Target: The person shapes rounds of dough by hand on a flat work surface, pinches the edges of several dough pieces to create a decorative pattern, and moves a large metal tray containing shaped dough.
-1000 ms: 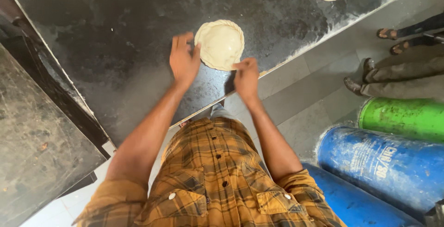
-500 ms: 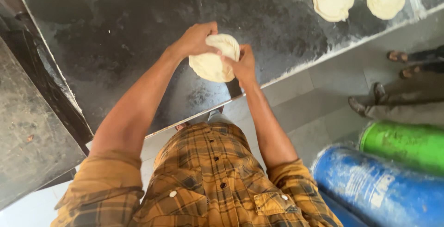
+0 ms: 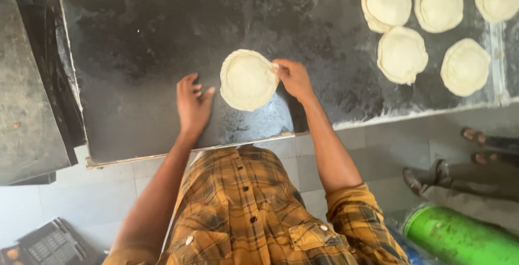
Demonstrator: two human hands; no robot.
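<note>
A pale round disc of dough (image 3: pixel 247 79) lies flat on the dark stone worktop (image 3: pixel 140 43). My right hand (image 3: pixel 293 77) pinches the disc's right edge between thumb and fingers. Spread flat on the worktop, my left hand (image 3: pixel 192 104) rests just left of the disc, fingers apart, a small gap from the dough. I wear a yellow checked shirt with rolled sleeves.
Several more dough discs (image 3: pixel 403 54) lie in rows at the worktop's far right. Another person's sandalled feet (image 3: pixel 476 135) stand on the tiled floor at right, above a green cylinder (image 3: pixel 459 238). A second dark slab (image 3: pixel 27 108) sits at left.
Both hands held the disc lifted half a second ago; now it lies flat on the worktop, my left hand has come off it and the view has shifted right.
</note>
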